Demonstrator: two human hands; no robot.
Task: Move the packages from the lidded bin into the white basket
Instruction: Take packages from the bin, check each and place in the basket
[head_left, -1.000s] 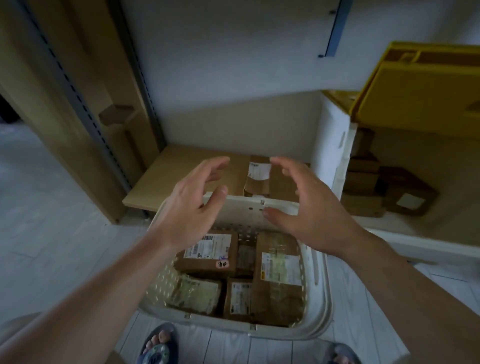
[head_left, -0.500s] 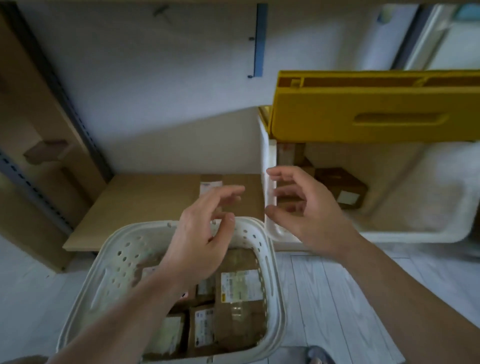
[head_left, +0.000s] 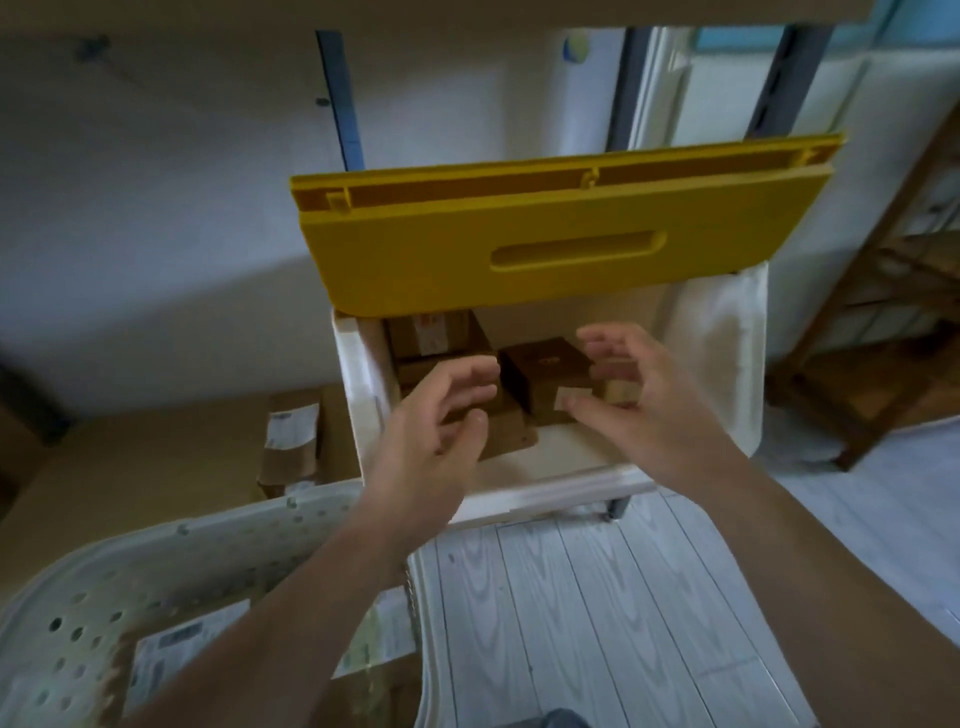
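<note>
Head view: our left hand (head_left: 436, 426) and right hand (head_left: 628, 405) spread wide, empty, flanking brown package (head_left: 540, 379) in lidded bin (head_left: 727, 364). Cardboard looks stiff, light; we'd grip opposite sides.

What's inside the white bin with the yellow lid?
Brown cardboard packages sit inside the white plastic bin. The raised yellow lid and both hands cover the rest.

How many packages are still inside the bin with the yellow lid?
3 can be seen: one at the back left, one in the middle between the hands, one flat at the front left partly under the left hand. The hands may hide more.
</note>
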